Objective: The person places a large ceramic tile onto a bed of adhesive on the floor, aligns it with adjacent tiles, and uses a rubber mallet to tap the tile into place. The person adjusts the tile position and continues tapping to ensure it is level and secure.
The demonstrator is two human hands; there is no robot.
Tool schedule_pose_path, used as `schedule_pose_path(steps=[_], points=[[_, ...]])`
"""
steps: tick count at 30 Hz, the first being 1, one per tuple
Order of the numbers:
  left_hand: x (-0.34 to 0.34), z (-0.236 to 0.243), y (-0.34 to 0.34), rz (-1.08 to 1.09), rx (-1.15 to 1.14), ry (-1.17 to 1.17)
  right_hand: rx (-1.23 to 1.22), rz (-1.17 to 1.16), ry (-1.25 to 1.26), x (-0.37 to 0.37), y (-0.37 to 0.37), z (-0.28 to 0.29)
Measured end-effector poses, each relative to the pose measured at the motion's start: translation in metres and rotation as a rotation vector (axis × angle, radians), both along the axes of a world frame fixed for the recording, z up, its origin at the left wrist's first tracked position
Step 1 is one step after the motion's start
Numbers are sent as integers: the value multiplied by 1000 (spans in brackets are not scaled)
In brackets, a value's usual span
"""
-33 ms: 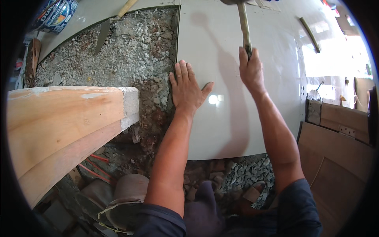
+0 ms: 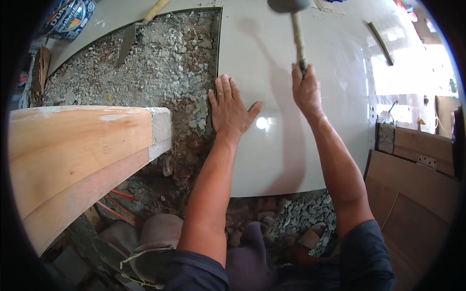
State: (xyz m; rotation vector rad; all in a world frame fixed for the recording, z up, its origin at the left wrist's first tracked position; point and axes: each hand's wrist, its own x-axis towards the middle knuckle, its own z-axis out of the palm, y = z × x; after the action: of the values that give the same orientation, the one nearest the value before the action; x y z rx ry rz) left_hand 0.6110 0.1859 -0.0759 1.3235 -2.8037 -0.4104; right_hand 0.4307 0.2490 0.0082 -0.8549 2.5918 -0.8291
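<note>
A large glossy off-white floor tile [image 2: 252,160] lies in front of me. Flat on its left edge rests my left hand [image 2: 228,106], fingers spread and nothing held. My right hand [image 2: 307,92] is wrapped round the wooden handle of a mallet [image 2: 290,5], raised above the tile. The mallet's dark grey rounded head shows at the top of the picture. Its shadow and my arm's fall across the tile. Left of the tile lies a bed of rough grey mortar and rubble [image 2: 160,53], with a pointed trowel [image 2: 128,43] lying on its far part.
A wood-clad block [image 2: 87,131] juts in from the left. Buckets [image 2: 160,230] stand below it beside orange-red pipes [image 2: 114,208]. Loose gravel [image 2: 308,213] lies by my foot. Wooden panels [image 2: 412,199] are at the right; a stick [image 2: 381,43] lies far right. A printed container [image 2: 70,19] stands far left.
The mallet has shifted slightly down and toward me, so more of its head shows. My right hand has moved a little left. The left hand stays in place.
</note>
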Motion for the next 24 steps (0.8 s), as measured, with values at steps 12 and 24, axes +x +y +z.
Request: schedule_pose_path(steps=[12, 24], points=[[-4, 0, -5, -4, -6, 12, 213, 138, -17, 24, 41, -3], [-3, -4, -4, -15, -73, 17, 38, 58, -121, 37, 72, -4]])
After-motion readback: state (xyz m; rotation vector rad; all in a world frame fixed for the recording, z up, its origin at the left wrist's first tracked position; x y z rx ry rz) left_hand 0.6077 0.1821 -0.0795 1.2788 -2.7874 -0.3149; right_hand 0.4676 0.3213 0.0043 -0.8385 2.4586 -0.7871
